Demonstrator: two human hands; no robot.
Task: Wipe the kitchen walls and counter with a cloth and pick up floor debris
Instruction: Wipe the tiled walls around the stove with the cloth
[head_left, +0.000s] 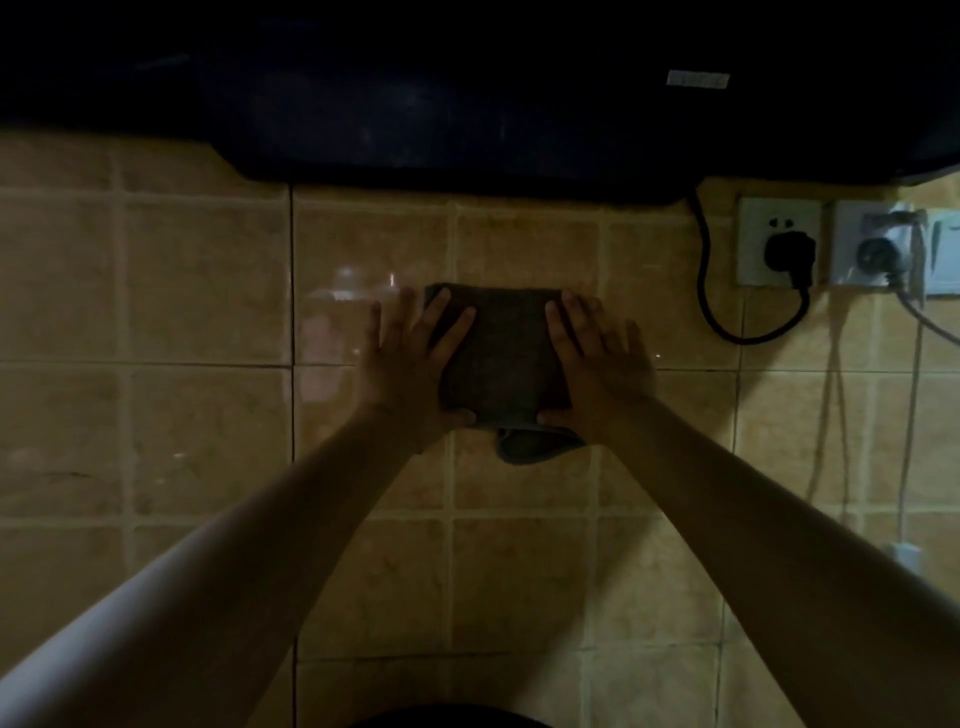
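A dark folded cloth (501, 358) lies flat against the beige tiled wall (208, 291), just below a black range hood. My left hand (410, 364) presses its left side with straight, spread fingers and the thumb at the cloth's lower edge. My right hand (597, 364) presses the right side the same way, fingers pointing up. A loose corner of the cloth (535, 444) hangs out below my hands.
The black range hood (467, 93) spans the top of the view. To the right are wall sockets (779, 249) with a black plug and looping cable (727, 322), a second socket (878, 249) with a grey plug, and thin cords (831, 415) hanging down the tiles.
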